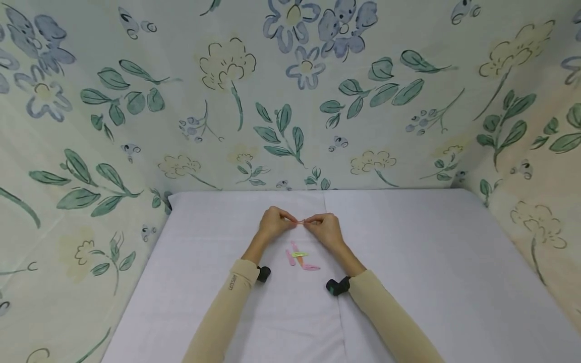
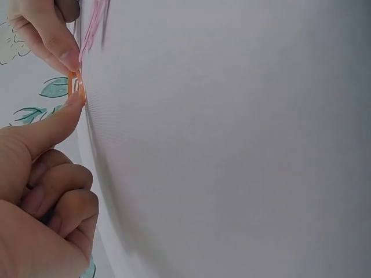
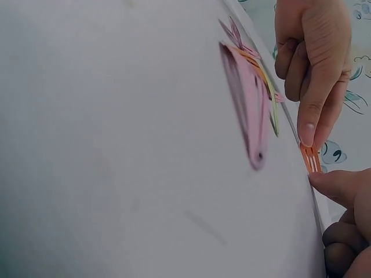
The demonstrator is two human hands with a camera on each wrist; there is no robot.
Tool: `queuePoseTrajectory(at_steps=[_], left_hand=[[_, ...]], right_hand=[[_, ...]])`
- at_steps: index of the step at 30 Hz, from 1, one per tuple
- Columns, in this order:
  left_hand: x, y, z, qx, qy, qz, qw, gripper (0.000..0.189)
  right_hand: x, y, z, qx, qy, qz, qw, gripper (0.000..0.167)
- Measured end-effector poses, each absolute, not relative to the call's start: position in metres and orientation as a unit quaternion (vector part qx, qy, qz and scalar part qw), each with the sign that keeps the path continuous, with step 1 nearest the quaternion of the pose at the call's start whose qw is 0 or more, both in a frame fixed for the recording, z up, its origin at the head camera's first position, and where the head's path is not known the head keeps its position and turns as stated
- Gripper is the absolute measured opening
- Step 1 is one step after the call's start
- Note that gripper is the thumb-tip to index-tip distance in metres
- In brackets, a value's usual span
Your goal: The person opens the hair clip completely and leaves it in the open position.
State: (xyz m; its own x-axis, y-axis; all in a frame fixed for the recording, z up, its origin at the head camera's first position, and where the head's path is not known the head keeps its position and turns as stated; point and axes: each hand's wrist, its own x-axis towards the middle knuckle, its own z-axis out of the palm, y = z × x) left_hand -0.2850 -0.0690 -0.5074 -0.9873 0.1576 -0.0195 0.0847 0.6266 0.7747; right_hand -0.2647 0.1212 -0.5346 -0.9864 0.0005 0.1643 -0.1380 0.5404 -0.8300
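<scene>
Both hands meet near the far edge of the table over one orange snap hair clip (image 3: 311,158). My left hand (image 1: 274,223) pinches one end of it between thumb and forefinger, its other fingers curled in. From the opposite side my right hand (image 1: 326,229) pinches the other end the same way. The clip's slotted middle shows between the fingertips in both wrist views. Nearer to me lies a small group of hair clips: a pink clip (image 1: 311,267), another pink one (image 1: 290,257) at the left, and a yellow-green clip (image 1: 299,254) across an orange one (image 1: 300,261).
A white cloth (image 1: 408,282) covers the table, with a crease running front to back. Behind it hangs a flower-patterned curtain (image 1: 290,136), which also closes in both sides. Black wrist cameras (image 1: 338,287) sit at both sleeve cuffs.
</scene>
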Motion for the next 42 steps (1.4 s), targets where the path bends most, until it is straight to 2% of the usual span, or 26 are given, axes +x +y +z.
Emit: queuePoseTrajectory(at_steps=[8, 17, 20, 30, 42], left_hand=[[-0.281, -0.079, -0.498, 0.071, 0.886, 0.457, 0.039, 0.008], [-0.253, -0.091, -0.48, 0.118, 0.888, 0.423, 0.136, 0.009], [-0.242, -0.09, -0.479, 0.142, 0.888, 0.411, 0.153, 0.01], [-0.215, -0.088, -0.488, 0.13, 0.89, 0.412, 0.148, 0.012], [-0.209, -0.081, -0.495, 0.139, 0.886, 0.42, 0.138, 0.01]], right_hand=[[-0.265, 0.127, -0.535, 0.048, -0.864, 0.497, 0.066, 0.01], [-0.237, 0.133, -0.524, 0.025, -0.865, 0.501, 0.0, 0.016], [-0.225, 0.134, -0.521, 0.039, -0.866, 0.498, -0.015, 0.016], [-0.193, 0.139, -0.525, 0.102, -0.853, 0.504, -0.084, 0.019], [-0.184, 0.135, -0.527, 0.114, -0.865, 0.486, -0.055, 0.006]])
